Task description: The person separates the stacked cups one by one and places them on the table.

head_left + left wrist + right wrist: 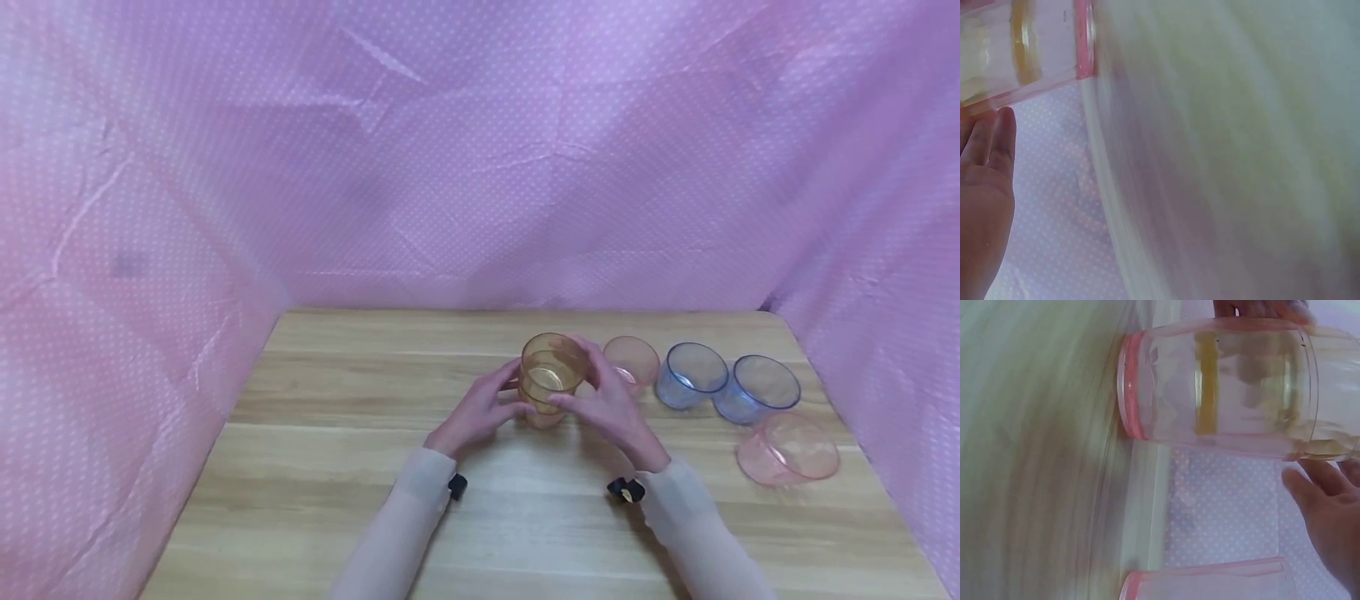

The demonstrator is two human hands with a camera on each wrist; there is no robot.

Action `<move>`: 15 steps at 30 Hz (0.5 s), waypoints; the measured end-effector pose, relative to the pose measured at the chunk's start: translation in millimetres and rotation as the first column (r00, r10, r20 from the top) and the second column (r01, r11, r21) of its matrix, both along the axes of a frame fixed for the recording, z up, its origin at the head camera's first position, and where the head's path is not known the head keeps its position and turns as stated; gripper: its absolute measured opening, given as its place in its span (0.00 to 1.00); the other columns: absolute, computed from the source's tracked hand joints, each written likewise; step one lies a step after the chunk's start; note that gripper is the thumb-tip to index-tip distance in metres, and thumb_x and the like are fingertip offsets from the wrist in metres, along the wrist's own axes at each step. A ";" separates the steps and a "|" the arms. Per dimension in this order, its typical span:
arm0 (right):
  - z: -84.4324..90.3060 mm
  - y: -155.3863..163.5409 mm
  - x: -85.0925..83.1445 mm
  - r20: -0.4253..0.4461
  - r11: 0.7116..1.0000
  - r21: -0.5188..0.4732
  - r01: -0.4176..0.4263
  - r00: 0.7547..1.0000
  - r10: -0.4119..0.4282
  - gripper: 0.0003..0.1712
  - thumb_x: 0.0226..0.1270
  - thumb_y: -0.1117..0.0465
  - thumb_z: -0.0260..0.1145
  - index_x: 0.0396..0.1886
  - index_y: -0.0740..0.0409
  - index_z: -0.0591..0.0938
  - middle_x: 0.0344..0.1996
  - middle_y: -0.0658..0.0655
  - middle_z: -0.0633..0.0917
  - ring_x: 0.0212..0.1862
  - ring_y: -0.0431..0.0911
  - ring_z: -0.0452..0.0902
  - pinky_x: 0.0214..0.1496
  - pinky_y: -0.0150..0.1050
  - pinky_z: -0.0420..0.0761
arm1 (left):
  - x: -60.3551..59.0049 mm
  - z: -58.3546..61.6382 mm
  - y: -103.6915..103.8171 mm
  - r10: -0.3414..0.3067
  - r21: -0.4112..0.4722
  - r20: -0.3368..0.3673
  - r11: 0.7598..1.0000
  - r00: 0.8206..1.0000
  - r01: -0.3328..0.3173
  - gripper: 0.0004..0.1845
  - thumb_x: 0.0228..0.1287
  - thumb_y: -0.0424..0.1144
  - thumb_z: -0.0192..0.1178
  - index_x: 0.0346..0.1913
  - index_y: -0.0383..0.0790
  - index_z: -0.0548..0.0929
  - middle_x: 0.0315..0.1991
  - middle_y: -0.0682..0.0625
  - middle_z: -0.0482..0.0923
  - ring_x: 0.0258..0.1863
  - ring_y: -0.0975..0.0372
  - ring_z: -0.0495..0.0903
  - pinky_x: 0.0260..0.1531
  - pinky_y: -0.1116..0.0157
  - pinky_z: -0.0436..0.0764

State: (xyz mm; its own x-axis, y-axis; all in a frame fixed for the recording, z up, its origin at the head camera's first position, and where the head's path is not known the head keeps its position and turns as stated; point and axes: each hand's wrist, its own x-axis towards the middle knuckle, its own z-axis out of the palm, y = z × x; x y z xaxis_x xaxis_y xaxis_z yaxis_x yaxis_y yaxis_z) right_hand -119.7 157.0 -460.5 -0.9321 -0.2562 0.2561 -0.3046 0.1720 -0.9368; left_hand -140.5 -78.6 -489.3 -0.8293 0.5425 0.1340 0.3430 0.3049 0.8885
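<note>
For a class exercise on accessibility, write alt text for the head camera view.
Two hands, left hand and right hand, hold an amber transparent plastic cup upright on a light wooden table. To its right lie two pink cups and two blue cups.

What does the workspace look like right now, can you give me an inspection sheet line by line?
Surface: wooden table, light planks.
Job's things: amber cup nested in a pink cup, standing upright.
Clutter: another pink cup, two blue cups and a pink bowl, all lying on their sides to the right.
Grippers: left hand and right hand hold the amber cup from either side.
Cables: nothing seen.
Surroundings: pink dotted cloth behind and on both sides.
</note>
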 end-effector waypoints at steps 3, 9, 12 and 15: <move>1.5 -2.3 0.1 0.001 1.000 -0.004 0.014 1.000 -0.014 0.51 0.55 0.67 0.82 0.76 0.58 0.66 0.72 0.56 0.75 0.74 0.55 0.67 0.81 0.61 0.55 | 0.4 2.5 -1.6 -0.002 -0.013 0.011 1.000 1.000 0.002 0.43 0.68 0.36 0.70 0.81 0.46 0.61 0.73 0.40 0.71 0.66 0.46 0.77 0.67 0.51 0.77; 5.7 -4.2 0.3 -0.047 0.998 -0.036 0.045 0.998 -0.047 0.52 0.53 0.70 0.82 0.76 0.59 0.66 0.72 0.57 0.75 0.75 0.52 0.67 0.83 0.51 0.55 | 0.1 12.3 -3.3 -0.008 -0.106 -0.002 0.994 1.000 0.008 0.43 0.69 0.40 0.69 0.81 0.44 0.60 0.76 0.44 0.67 0.68 0.46 0.75 0.70 0.52 0.75; 7.9 -5.7 1.6 -0.060 0.997 -0.066 0.042 0.997 -0.046 0.52 0.52 0.73 0.81 0.76 0.60 0.66 0.72 0.58 0.75 0.75 0.52 0.66 0.83 0.43 0.56 | -0.1 15.6 -3.5 -0.009 -0.153 -0.021 0.988 1.000 0.006 0.43 0.69 0.41 0.69 0.81 0.41 0.60 0.76 0.44 0.67 0.69 0.46 0.74 0.71 0.51 0.73; 10.1 -7.8 4.2 -0.073 0.994 -0.098 0.052 0.996 -0.059 0.53 0.50 0.75 0.81 0.75 0.61 0.66 0.72 0.60 0.74 0.75 0.50 0.67 0.81 0.35 0.57 | 0.4 16.7 -3.9 -0.011 -0.176 -0.035 0.984 0.999 0.005 0.43 0.69 0.41 0.69 0.81 0.39 0.60 0.76 0.44 0.66 0.70 0.47 0.72 0.72 0.52 0.71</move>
State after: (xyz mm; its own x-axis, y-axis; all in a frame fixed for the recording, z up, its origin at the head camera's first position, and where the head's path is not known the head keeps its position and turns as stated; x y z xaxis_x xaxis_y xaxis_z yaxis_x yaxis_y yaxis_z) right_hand -115.5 149.2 -450.4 -0.9211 -0.1752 0.3476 -0.3680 0.1011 -0.9243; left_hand -140.1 -82.4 -472.6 -0.8212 0.5670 0.0651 0.3765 0.4525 0.8084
